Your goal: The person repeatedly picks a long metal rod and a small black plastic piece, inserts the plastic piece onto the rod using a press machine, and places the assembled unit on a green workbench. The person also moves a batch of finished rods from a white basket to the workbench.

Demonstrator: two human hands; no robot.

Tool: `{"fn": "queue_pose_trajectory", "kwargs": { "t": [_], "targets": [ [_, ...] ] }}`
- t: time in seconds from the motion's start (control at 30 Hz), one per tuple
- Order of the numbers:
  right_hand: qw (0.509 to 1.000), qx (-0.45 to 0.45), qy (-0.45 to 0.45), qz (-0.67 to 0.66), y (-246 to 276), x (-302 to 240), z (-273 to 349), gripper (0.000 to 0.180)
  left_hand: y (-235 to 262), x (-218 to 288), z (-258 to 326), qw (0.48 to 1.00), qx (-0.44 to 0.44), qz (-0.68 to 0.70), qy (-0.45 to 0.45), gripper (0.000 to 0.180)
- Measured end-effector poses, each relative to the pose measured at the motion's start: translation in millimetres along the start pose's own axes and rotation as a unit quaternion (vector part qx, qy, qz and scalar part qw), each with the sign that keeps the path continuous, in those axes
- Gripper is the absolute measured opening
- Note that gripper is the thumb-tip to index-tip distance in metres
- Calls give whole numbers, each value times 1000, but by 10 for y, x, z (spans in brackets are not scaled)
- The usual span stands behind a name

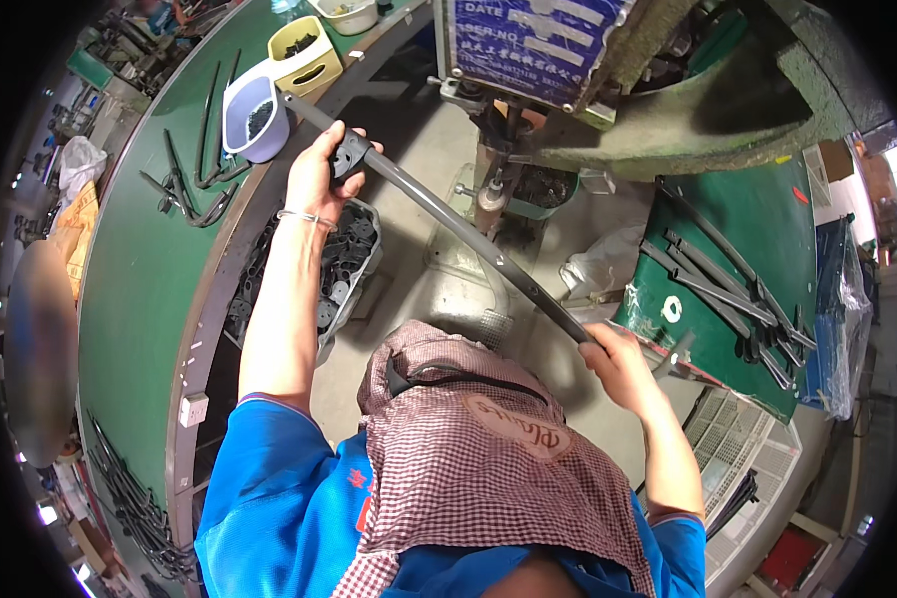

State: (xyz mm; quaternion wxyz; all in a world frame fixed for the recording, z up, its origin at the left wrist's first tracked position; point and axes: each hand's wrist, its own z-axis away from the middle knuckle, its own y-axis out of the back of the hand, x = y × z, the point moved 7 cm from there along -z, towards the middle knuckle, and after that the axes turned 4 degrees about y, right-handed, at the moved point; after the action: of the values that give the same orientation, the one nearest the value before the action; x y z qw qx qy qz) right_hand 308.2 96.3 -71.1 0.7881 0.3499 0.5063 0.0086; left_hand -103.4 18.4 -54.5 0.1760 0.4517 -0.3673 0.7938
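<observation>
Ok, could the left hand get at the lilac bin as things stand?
Probably not without letting go: the left hand grips a black fitting on the gray tube. The lilac bin looks close by, though, with its top open.

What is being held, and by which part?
A long grey tube: the left hand grips the dark fitting near its left end; the right hand holds its right part.

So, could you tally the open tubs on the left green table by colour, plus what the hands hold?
Lilac tub: 1
Yellow tub: 1
White tub, cut off by the picture's edge: 1
Dark grey tube, in the right hand: 1
Black fitting, in the left hand: 1
Total: 5
</observation>
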Motion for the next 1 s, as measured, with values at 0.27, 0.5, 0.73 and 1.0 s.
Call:
{"fn": "queue_pose_trajectory", "kwargs": {
  "t": [0.27, 0.5, 0.73, 1.0],
  "targets": [
    [987, 91, 89, 96, 39, -501, -306, 26, -658, -778, 547, 989, -119, 15, 83, 39],
    [986, 95, 96, 100, 52, -615, -386, 28, -756, -784, 592, 989, -143, -3, 47, 34],
    [989, 93, 67, 89, 120, -595, -417, 27, -908, -786, 481, 986, -167, -7, 30, 33],
    [990, 106, 50, 74, 216, -604, -417, 26, -1070, -809, 292, 976, -209, -58, 6, 25]
  ]
}}
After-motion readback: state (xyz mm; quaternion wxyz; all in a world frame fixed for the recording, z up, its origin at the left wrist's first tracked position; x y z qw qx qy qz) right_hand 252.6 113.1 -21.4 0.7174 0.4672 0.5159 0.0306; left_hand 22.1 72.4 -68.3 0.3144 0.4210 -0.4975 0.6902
